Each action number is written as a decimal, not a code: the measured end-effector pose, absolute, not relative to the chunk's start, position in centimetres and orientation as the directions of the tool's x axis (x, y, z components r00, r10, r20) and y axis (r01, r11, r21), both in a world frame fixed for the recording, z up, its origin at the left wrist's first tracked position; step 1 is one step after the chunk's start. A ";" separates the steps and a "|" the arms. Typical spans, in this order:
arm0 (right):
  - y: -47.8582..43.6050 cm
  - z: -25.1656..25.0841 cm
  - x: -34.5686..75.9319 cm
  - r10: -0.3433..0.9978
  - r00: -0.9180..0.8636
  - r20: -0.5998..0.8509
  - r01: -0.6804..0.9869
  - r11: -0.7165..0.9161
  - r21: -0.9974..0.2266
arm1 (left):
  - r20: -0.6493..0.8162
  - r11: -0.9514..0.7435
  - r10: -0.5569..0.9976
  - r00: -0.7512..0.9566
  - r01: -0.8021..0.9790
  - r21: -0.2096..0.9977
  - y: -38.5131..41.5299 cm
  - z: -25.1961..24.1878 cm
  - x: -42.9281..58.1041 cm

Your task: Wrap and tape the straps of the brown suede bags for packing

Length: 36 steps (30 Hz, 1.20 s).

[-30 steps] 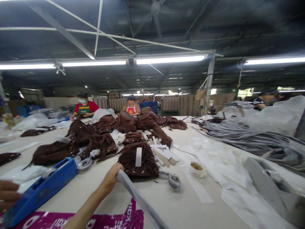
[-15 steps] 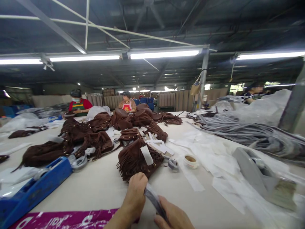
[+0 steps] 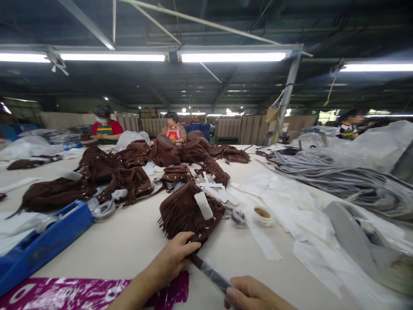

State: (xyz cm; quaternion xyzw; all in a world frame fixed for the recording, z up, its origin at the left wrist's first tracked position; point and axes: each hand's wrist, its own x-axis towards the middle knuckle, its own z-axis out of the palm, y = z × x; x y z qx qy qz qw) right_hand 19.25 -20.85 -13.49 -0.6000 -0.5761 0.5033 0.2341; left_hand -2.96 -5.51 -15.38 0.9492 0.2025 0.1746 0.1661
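A dark brown fringed bag lies before me with a white tag on its front. From its near edge a brown strap runs toward my right, partly covered by a clear plastic sleeve. My left hand is closed on the strap close to the bag, thumb on top. Lower right, my right hand pinches the sleeved part of the strap, which is stretched between both hands. The strap's far end is hidden beneath the right hand.
Beside the bag are a tape roll and a plastic-wrapped coil. Grey tape dispenser at right, blue dispenser at left, purple plastic bag in front. More brown bags pile behind; co-workers sit across the table.
My left hand has shifted left and nearer the bag, exposing brown strap beyond the sleeve. My right hand has moved right, and the strap is now straighter. The view has tilted slightly.
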 end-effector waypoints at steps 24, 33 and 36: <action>-16.2 -12.5 16.3 0.885 -0.189 -0.426 0.414 -0.321 -0.851 | 0.352 -0.904 0.418 0.838 0.343 0.257 -6.9 -16.5 0.4; -14.5 -11.9 17.7 0.818 -0.264 -0.510 0.253 -0.452 -0.855 | 0.262 -0.894 0.348 0.900 0.235 0.383 -7.0 -15.2 -0.2; -14.9 -11.7 19.0 0.765 -0.362 -0.533 0.222 -0.485 -0.846 | 0.264 -0.902 0.360 0.895 0.261 0.344 -6.5 -15.4 0.3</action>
